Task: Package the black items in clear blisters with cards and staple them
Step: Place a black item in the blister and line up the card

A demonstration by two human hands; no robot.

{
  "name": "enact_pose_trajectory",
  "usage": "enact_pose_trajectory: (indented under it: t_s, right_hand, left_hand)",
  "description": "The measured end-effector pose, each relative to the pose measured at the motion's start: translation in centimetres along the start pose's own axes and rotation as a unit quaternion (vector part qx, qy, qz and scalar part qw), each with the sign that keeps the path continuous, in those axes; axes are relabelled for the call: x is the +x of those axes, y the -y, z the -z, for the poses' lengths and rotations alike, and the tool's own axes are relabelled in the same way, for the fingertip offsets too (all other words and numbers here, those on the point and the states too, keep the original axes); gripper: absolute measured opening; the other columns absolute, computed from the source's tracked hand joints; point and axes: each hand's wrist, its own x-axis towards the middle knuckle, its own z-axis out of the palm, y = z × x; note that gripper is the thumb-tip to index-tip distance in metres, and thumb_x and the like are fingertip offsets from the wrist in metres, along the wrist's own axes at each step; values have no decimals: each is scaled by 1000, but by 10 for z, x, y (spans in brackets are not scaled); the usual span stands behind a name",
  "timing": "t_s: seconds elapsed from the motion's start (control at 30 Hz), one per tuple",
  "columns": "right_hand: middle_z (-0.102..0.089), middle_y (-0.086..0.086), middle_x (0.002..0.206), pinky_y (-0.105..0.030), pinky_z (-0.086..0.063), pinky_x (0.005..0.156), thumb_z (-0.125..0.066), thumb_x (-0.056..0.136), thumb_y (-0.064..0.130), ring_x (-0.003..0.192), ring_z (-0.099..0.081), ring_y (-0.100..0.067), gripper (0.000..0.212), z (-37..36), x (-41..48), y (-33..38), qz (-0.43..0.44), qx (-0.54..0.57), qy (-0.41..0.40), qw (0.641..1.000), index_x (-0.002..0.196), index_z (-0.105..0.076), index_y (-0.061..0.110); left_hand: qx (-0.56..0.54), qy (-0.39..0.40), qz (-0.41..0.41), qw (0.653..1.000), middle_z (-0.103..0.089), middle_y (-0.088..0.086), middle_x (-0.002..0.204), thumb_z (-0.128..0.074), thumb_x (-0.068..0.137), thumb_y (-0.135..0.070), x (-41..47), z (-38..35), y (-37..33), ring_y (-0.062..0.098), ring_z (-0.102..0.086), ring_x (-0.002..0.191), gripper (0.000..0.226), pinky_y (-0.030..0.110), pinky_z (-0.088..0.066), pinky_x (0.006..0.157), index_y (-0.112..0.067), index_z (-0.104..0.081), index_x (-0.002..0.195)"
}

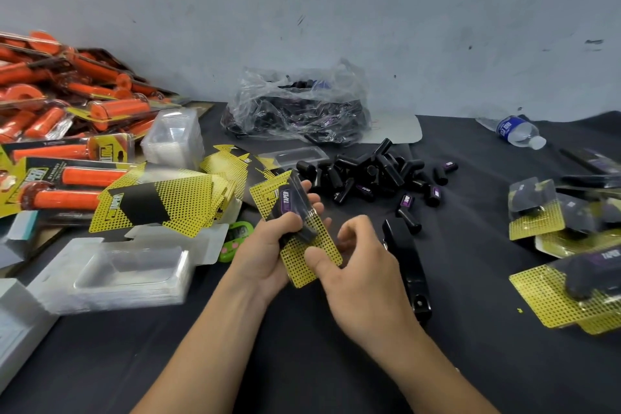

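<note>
Slippage worries me: left hand [265, 254] grips the blister [297, 198], right hand [358, 276] pinches the card [324, 239] just left of the stapler [406, 262]; loose layers would staple crooked.

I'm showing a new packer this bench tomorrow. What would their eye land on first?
The heap of bright orange grips at far left stands out most. In the centre, the left hand grips a yellow carded pack, with the thumb of the right hand on its card. Loose black items pile just behind.
</note>
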Motion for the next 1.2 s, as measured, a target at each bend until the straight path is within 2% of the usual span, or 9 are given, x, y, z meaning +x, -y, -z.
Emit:
enact_pose_trajectory:
  t_s: [0.13,0.33,0.43,0.6,0.73,0.83,0.93,1.03,1.2]
  right_hand:
    - [-72,-6,65,-32,-52,51,-73,92,21,48,-62,-14,17,-10,6,-7,-152,231,93,956,101,-59,18]
    - [-67,-11,59,-25,-36,42,-65,90,-6,44,-50,-16,12,-17,9,-15,-192,328,34,924,95,-66,4]
    - [-73,-7,65,-24,-42,44,-65,88,-7,45,-54,-13,29,-22,6,-14,-163,299,9,940,101,-70,18]
    - [-74,-7,69,-33,-51,52,-63,86,-7,46,-56,-14,45,-19,4,-13,-122,254,15,959,114,-69,29]
    - [-74,6,87,-35,-55,80,-68,93,29,82,-69,-18,55,-6,0,-1,33,-80,-19,996,144,-48,35]
    - [-58,7,70,-32,-46,62,-77,86,31,71,-63,-27,29,16,3,10,131,-181,-189,956,112,-68,22]
    - [-47,11,67,-30,-36,65,-71,90,28,71,-51,-23,12,42,16,-1,64,-160,-219,960,84,-63,22]
    - [-63,5,71,-33,-39,64,-67,94,25,73,-60,-25,12,43,17,-13,64,-141,-140,978,84,-62,22]
    - [-67,14,73,-27,-52,65,-72,92,34,67,-64,-7,10,8,4,-5,104,-54,-99,988,95,-63,29]
  left_hand:
    - [-10,63,-16,998,-73,11,116,-59,74,8,1,5,1,21,-73,106,57,39,-60,88,-10,-71,126]
    - [65,55,32,996,-68,13,134,-72,85,-4,1,3,-2,24,-68,119,47,51,-53,103,-7,-66,131]
    - [54,-35,65,996,-75,15,109,-72,80,-25,4,0,1,25,-74,91,30,52,-57,95,-4,-81,100]
    - [74,-63,63,993,-76,16,109,-73,78,-19,6,1,1,27,-75,94,35,52,-61,86,-1,-77,108]
    - [63,-94,63,992,-76,17,111,-72,78,-20,6,-1,-2,31,-73,101,28,54,-56,97,-4,-82,99]
    - [62,-109,54,991,-77,16,107,-70,79,-17,6,-1,-4,30,-74,92,30,53,-58,90,-3,-77,104]
    - [59,-107,42,992,-77,17,102,-72,73,-12,5,-3,-2,28,-77,82,25,49,-62,78,-3,-79,96]
    - [32,-116,42,992,-77,18,100,-75,70,-11,5,-4,-3,28,-77,79,32,43,-62,64,-1,-77,100]
    - [-18,-97,23,995,-76,17,103,-70,75,-17,6,2,-7,25,-75,81,29,36,-62,69,-3,-81,97]
